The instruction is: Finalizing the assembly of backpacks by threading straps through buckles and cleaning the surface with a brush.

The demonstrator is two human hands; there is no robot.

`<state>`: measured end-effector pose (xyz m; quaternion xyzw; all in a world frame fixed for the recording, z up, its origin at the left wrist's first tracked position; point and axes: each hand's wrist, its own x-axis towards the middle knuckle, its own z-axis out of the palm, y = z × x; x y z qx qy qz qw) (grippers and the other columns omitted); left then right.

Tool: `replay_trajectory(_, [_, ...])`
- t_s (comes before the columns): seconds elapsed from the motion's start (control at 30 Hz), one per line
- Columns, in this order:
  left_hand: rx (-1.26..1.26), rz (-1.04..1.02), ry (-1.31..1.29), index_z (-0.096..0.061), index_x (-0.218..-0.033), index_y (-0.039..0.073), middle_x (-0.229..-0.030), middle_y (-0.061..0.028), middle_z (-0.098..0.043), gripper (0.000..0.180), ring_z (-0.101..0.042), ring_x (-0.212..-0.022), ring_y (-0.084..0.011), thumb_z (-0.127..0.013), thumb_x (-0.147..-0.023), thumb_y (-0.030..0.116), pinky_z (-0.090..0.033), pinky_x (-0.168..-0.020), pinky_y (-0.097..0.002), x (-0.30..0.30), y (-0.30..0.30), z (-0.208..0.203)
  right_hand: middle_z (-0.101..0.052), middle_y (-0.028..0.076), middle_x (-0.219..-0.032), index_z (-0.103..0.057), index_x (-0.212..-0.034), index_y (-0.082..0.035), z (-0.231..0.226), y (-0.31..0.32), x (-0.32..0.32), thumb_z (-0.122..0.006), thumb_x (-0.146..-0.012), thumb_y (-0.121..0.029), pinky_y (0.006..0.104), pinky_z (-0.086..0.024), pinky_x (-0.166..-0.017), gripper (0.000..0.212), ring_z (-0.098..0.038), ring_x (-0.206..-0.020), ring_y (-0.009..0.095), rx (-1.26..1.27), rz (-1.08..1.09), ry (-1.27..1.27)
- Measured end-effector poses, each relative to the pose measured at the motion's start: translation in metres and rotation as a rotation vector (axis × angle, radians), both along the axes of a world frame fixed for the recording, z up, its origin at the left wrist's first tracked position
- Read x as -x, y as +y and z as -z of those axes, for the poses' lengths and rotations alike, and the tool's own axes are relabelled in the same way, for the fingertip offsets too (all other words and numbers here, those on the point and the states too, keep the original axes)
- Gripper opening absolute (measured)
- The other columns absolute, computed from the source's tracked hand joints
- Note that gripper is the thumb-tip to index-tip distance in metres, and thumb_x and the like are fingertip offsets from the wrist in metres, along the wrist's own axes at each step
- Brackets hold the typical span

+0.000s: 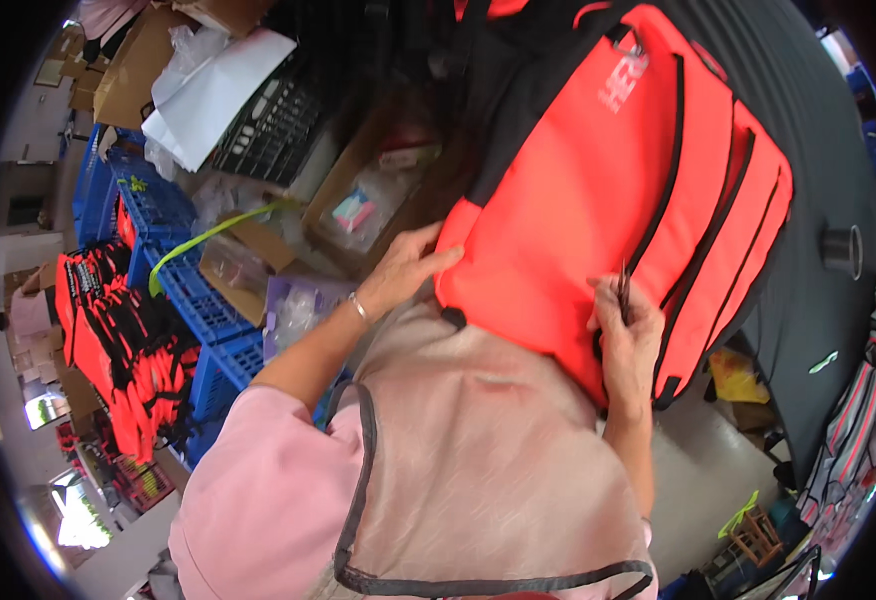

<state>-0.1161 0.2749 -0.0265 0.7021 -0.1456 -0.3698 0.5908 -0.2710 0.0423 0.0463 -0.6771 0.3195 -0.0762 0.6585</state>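
Note:
A bright orange-red backpack (578, 200) with black zips lies across my lap and the dark-covered table. At its lower left edge my left hand (405, 268) grips the fabric, thumb on top and some fingers hidden against the side. My right hand (626, 340) is closed around a small dark pointed tool (624, 287) that looks like thread snips. Its tip points up, close to the lower part of the backpack beside the long black zip. Most of the tool is hidden in my fingers.
Blue plastic crates (163, 205) stand at the left, with a stack of orange and black bags (123, 345) beyond. A black keyboard (273, 120) and a cardboard box (343, 190) with plastic packets sit near my left arm. A metal cup (842, 250) is on the dark table cover (818, 330).

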Motion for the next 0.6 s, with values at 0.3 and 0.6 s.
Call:
replay_trajectory(0.3, [-0.081, -0.242, -0.430, -0.063, -0.120, -0.001, -0.101, -0.0126, -0.072, 0.050, -0.068, -0.093, -0.0173, -0.071, -0.089, 0.038, -0.054, -0.082, -0.0299, -0.058, -0.037, 0.001, -0.050, -0.007, -0.072, -0.067, -0.096, 0.002, -0.001, -0.026, -0.001, -0.061, -0.097, -0.012, 0.0186, -0.034, -0.053, 0.015, -0.039, -0.059, 0.001, -0.033, 0.052, -0.080])
replay_trajectory(0.6, [0.229, 0.032, 0.442, -0.052, -0.132, -0.006, -0.125, -0.0114, -0.059, 0.079, -0.055, -0.118, -0.0169, -0.084, -0.075, 0.038, -0.043, -0.103, -0.0328, -0.082, -0.072, -0.002, -0.049, -0.009, -0.062, -0.068, -0.097, 0.000, -0.007, -0.029, -0.048, -0.063, -0.096, -0.017, 0.0183, -0.030, -0.046, 0.018, -0.039, -0.050, 0.000, 0.031, 0.009, -0.104])
